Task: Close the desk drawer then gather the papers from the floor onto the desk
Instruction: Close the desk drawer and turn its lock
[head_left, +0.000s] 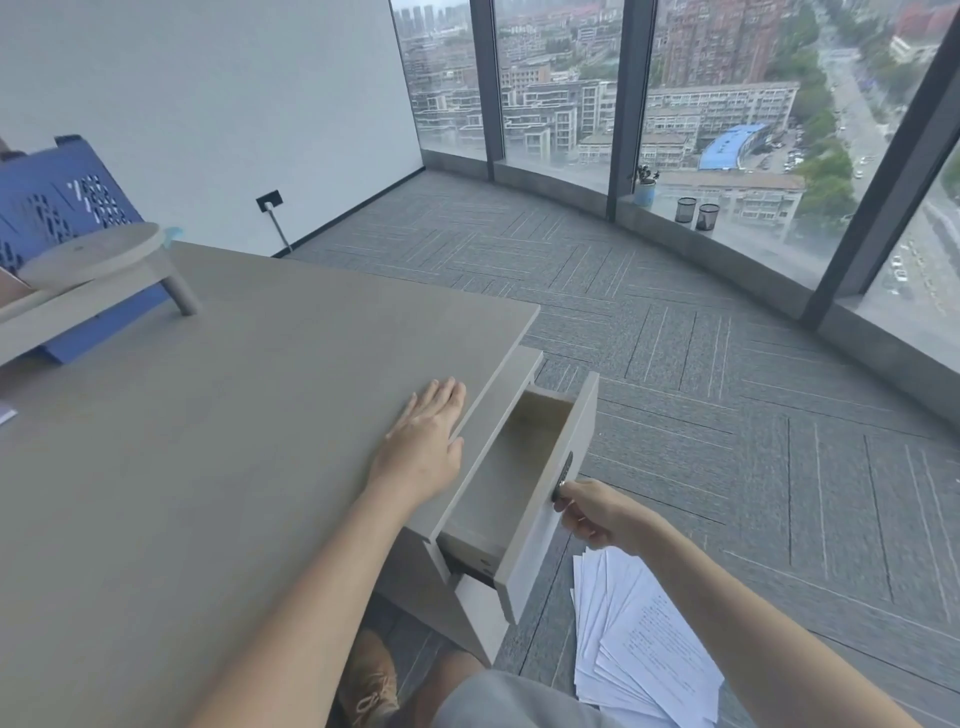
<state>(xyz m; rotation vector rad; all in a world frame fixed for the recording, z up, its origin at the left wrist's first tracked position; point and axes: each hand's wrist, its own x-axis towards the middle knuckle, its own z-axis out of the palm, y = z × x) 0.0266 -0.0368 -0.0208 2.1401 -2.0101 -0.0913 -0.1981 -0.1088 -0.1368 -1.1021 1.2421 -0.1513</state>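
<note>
Drawer is pulled out from the right edge of the tabletop, inside looks bare. Everything below is placed relative to the drawer.

Right hand is on the outer face of the drawer front, fingers curled and pinching the small dark handle set in that front panel.

Left hand lies flat, palm down, on the tabletop just beside the drawer's inner edge; fingers together and extended, holding nothing.

Papers sit on the carpet floor just below and past the near end of the drawer front, under the right forearm: a fanned, overlapping stack of white printed sheets.

Far from the drawer, at the opposite end of the tabletop: a pale wooden riser with a round top, a blue perforated organizer behind it.

Beyond the drawer, across the carpet, the window ledge carries two black mesh cups and a small potted plant.
</note>
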